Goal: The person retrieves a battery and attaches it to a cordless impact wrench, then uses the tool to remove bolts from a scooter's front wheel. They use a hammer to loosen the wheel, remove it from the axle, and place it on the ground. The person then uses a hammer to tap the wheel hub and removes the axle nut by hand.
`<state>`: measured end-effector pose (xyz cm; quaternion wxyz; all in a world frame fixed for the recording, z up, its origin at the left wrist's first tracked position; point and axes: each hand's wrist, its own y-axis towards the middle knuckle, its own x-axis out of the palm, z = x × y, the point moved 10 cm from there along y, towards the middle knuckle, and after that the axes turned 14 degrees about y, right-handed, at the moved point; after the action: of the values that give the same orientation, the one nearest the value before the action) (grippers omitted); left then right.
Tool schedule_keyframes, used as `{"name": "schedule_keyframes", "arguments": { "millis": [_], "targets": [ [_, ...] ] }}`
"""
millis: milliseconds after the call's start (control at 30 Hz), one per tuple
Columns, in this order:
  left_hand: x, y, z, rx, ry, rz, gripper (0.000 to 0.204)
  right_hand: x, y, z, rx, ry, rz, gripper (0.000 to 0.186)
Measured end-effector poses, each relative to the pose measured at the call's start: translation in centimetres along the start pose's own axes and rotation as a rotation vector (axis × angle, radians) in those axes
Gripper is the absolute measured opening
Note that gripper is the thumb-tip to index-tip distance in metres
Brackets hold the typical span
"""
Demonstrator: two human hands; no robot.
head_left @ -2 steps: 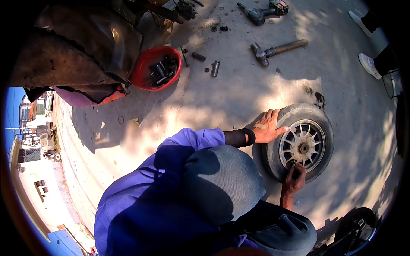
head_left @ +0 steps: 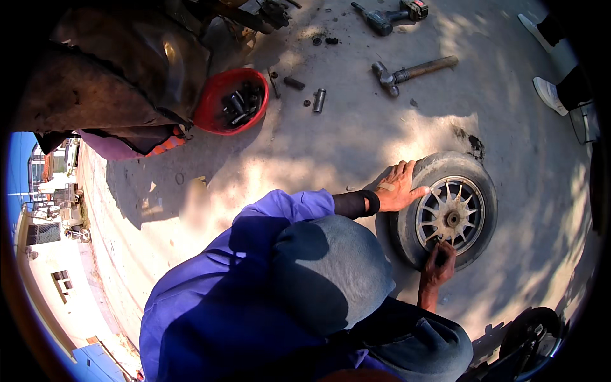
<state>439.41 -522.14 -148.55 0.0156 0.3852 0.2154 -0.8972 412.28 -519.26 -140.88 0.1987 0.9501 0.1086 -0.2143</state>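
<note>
A small wheel (head_left: pixel 453 218) with a worn black tyre and a pale spoked rim lies flat on the ground, right of my knee. My left hand (head_left: pixel 400 187) rests on the tyre's upper left edge, its fingers stretched out and its thumb pointing toward the rim. A dark band wraps that wrist, and a strip of tape crosses the back of the hand. At the rim's lower edge, the fingers of my right hand (head_left: pixel 439 266) are pinched together against the wheel. A small dark piece shows at the fingertips, too little of it to name.
Beyond the wheel lie a hammer (head_left: pixel 415 75) and a cordless power tool (head_left: pixel 389 19). A red bowl (head_left: pixel 201 114) of metal parts stands at the far left, near loose sockets (head_left: pixel 319 100). Another person's shoes (head_left: pixel 548 95) are at the far right. A dark wheel-like object (head_left: pixel 529 342) stands lower right.
</note>
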Motion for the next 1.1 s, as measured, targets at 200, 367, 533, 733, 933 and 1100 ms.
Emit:
{"name": "schedule_keyframes", "arguments": {
  "millis": [200,367,533,733,933,1100],
  "targets": [
    [-0.2,-0.1,0.0,0.002,0.020,0.010,0.106,0.1,0.3,-0.1,0.010,-0.010,0.005,0.017],
    [-0.5,-0.1,0.0,-0.005,0.044,0.031,0.105,0.1,0.2,0.2,-0.010,0.000,-0.001,0.019],
    [-0.8,-0.4,0.5,-0.001,0.057,0.019,0.101,-0.1,0.5,-0.7,-0.027,-0.016,0.008,0.017],
    [-0.8,-0.3,0.4,0.005,0.065,0.010,0.100,0.1,0.4,-0.4,-0.016,0.013,0.013,0.019],
    [-0.5,0.1,0.3,0.019,0.047,0.037,0.098,-0.3,0.9,-1.5,-0.060,0.008,0.010,0.021],
    [-0.3,0.1,0.0,0.013,0.040,0.029,0.098,-0.1,0.7,-1.0,-0.038,0.003,-0.012,0.021]
  ]
}}
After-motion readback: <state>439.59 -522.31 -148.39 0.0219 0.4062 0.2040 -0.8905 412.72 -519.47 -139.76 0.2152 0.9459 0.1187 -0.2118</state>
